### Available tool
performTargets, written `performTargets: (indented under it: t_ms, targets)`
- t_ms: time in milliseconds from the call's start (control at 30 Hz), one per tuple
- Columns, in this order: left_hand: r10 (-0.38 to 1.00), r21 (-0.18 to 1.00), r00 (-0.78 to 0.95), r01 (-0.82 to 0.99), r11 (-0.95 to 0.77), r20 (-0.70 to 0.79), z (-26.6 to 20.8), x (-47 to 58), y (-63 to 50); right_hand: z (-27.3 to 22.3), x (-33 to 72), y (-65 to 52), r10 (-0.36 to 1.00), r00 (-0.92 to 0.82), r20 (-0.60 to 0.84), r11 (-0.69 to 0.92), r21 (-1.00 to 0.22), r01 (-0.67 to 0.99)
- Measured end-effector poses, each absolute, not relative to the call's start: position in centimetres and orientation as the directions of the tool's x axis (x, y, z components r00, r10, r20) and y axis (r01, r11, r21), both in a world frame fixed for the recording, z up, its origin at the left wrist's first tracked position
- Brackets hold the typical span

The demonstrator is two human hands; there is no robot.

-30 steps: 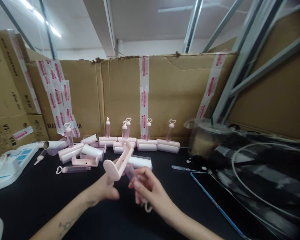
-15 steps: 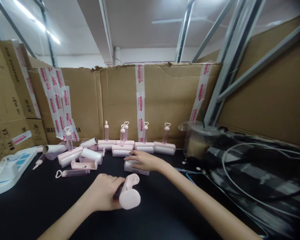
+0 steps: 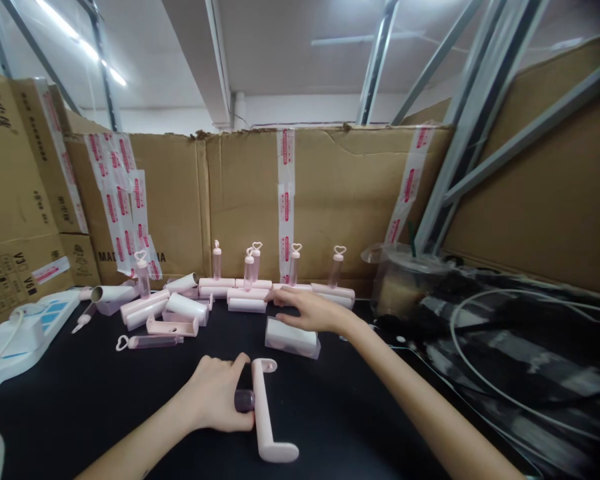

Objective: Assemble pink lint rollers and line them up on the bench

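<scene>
Left carton [image 3: 10, 173] reads "V3", "V6"; back cardboard [image 3: 245, 200] "MAD" (part-taped).

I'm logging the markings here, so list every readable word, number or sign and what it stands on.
"V3": left cardboard box.
"V6": same box (digit slightly blurred).
"MAD": back cardboard panel, further letters partly covered by packing tape.
Too small or blurred: the box's other characters and the tape's red print.

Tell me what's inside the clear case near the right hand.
The clear case holds a white roll. The right hand hides part of the case's far edge; anything under the roll is covered.
</scene>
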State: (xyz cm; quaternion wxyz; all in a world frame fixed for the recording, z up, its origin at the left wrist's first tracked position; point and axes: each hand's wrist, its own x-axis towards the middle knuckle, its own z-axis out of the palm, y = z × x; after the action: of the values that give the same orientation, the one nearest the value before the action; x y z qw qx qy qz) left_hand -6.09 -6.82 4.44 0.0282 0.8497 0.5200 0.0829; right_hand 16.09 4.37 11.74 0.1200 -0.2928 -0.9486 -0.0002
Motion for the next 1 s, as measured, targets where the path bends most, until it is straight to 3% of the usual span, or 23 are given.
performTargets:
  t_ms: [167,333,433,500,567,633,733,800,867,933,1000]
  targets:
    - [0.889,0.113,0.451,0.882,-0.457,0.074,5.0,-6.7,-6.9,10.2,15.6,4.7,0.549,-0.831,0.089,0.835,-0.108,0.54]
    - [0.884,0.178,0.467,0.868,-0.463,0.023,5.3,-7.6,-6.8,10.7,15.8,5.0,0.579,-0.813,0.058,0.811,-0.148,0.566]
    - [0.877,0.298,0.48,0.841,-0.452,-0.027,5.7,-8.4,-6.2,12.6,16.7,4.3,0.587,-0.804,0.092,0.8,-0.218,0.559]
    - [0.903,0.452,0.43,0.805,-0.384,0.001,6.0,-8.8,-5.6,13.6,17.0,3.4,0.584,-0.788,0.195,0.797,-0.324,0.511]
    - [0.926,0.647,0.348,0.673,-0.357,0.149,6.1,-8.8,-4.8,13.9,16.3,2.2,0.582,-0.737,0.344,0.794,-0.438,0.422]
    - [0.895,0.793,0.29,0.424,-0.438,0.339,6.0,-8.4,-4.3,13.3,14.8,0.9,0.567,-0.679,0.467,0.793,-0.534,0.295]
    - [0.854,0.876,0.298,0.096,-0.472,0.427,5.4,-7.6,-3.9,12.1,12.6,-0.4,0.492,-0.682,0.542,0.784,-0.616,0.075]
    - [0.882,0.909,0.273,0.059,-0.414,0.384,5.1,-7.4,-3.8,12.0,12.5,-0.2,0.457,-0.693,0.558,0.82,-0.567,0.084]
    - [0.91,0.916,0.19,0.094,-0.39,0.368,4.9,-7.5,-3.6,12.3,13.5,0.9,0.464,-0.706,0.536,0.87,-0.426,0.249]
    - [0.914,0.907,0.115,0.125,-0.401,0.388,4.7,-7.8,-3.3,12.3,15.1,2.7,0.517,-0.751,0.412,0.856,-0.245,0.455]
    - [0.913,0.901,0.09,0.148,-0.408,0.399,4.6,-8.0,-3.0,11.4,16.3,4.5,0.586,-0.785,0.2,0.81,-0.158,0.564]
